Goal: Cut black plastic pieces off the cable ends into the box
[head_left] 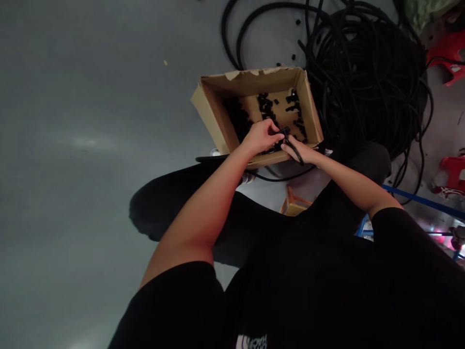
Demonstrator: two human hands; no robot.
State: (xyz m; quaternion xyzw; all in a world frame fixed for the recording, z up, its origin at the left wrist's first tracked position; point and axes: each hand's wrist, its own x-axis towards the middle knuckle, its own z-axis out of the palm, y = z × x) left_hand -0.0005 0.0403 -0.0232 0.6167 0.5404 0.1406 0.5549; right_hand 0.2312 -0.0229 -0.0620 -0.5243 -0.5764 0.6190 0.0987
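Observation:
Over the near right part of an open cardboard box [209, 116], both of my hands are close together. My left hand [262, 136] is closed, pinching the end of a dark piece between thumb and fingers. In my right hand [298, 149] is a black tool with a curved handle [295, 150], its other end meeting the dark piece at my left fingertips. The tool's exact shape is hard to make out. Many small black pieces [266, 104] lie in the box, heaped along its left side and scattered at the middle and right.
A large coil of black cable [370, 82] lies on the floor right of the box, with loops behind it. Red stools [448, 55] stand at the far right. A wooden object [295, 203] is between my legs. A blue bar [428, 201] runs at the right.

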